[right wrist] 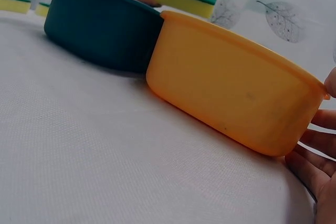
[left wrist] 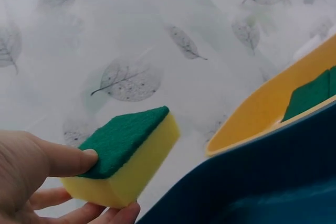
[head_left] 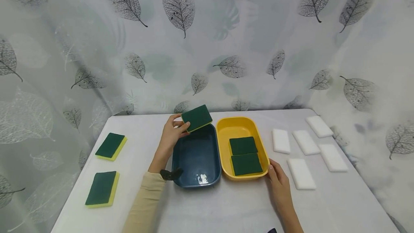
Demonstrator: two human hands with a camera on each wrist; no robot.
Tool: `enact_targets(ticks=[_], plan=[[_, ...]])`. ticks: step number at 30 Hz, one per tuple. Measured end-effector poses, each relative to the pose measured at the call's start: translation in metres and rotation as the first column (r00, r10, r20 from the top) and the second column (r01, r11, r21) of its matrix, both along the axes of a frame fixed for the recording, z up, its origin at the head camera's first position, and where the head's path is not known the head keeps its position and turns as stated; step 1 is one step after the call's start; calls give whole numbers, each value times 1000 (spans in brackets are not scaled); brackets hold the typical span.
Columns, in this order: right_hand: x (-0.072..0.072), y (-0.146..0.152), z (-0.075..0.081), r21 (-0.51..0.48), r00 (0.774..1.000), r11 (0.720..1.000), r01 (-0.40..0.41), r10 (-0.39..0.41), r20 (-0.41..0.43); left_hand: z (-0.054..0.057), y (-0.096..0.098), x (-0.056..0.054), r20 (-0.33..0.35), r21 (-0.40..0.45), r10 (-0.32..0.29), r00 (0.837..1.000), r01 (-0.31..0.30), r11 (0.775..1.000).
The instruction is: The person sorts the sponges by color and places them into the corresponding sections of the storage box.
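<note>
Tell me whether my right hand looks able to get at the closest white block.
Likely yes: nothing visible stands between the right hand and the closest white block on the table, though the hand would have to leave the yellow container first.

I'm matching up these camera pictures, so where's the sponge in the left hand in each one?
Head: sponge near centre, slightly left.
Left wrist: sponge in the lower left.
Right wrist: sponge at the top, just right of centre.
Shared landmark: the yellow tub, in all three.
</note>
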State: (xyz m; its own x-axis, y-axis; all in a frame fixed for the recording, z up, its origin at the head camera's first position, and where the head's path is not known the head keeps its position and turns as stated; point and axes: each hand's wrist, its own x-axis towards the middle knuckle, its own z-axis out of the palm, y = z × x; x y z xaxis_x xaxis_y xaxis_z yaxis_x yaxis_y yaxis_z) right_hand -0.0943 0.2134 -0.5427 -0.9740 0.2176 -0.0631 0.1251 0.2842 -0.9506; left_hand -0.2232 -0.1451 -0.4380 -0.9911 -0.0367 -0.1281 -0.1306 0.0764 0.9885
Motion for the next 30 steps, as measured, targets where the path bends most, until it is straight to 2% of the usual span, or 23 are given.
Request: enact_targets(ticks=[10, 25, 30], plan=[[0, -2, 1, 14, 1000, 1000, 1, -1, 8, -3, 28, -4, -44, 9, -44, 998, 45, 999], [-2, 1, 1, -4, 1000, 1000, -11, 11, -16, -11, 66, -13, -103, -93, -79, 992, 70, 993], [-1, 0, 0, -2, 1000, 1000, -9, 9, -10, -14, 78, -15, -131, -159, -110, 985, 88, 983]])
